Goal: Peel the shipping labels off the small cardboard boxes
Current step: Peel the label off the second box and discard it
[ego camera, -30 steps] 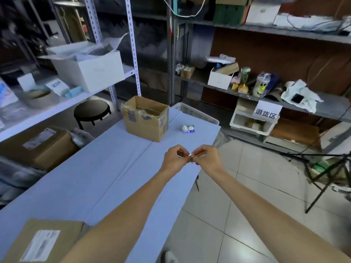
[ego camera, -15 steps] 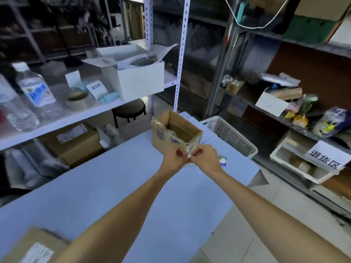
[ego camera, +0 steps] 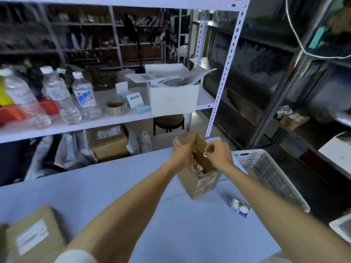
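White metal shelving (ego camera: pixel 224 76) is seen behind a pale blue bench (ego camera: pixel 152 224) in a crowded storeroom. An open cardboard box (ego camera: pixel 191 184) stands upright near the far edge of the bench, and both hands are held over its mouth. A crumpled white scrap (ego camera: pixel 205 153) is pinched between the thumb and the fingers of the right hand (ego camera: pixel 218 153), just above the opening. The fingers of the left hand (ego camera: pixel 183 155) are curled at the box's left wall; whether anything is gripped by them cannot be told. More pale crumpled bits (ego camera: pixel 199 168) are seen lying inside the box.

At the near left corner of the bench a small cardboard box (ego camera: pixel 47 221) lies flat, well apart from the hands, with a white shipping label (ego camera: pixel 31 236) stuck on its top. A small crinkled packet (ego camera: pixel 239 206) lies on the bench to the right of the open box, and a white plastic basket (ego camera: pixel 266 171) is set at the bench's right edge.

On the shelf behind, water bottles (ego camera: pixel 83 99), a roll of tape (ego camera: pixel 115 107), a small sign card (ego camera: pixel 135 98) and an open white box (ego camera: pixel 173 95) are lined up. A brown labelled carton (ego camera: pixel 109 143) and a dark stool (ego camera: pixel 168 121) are seen below the shelf.
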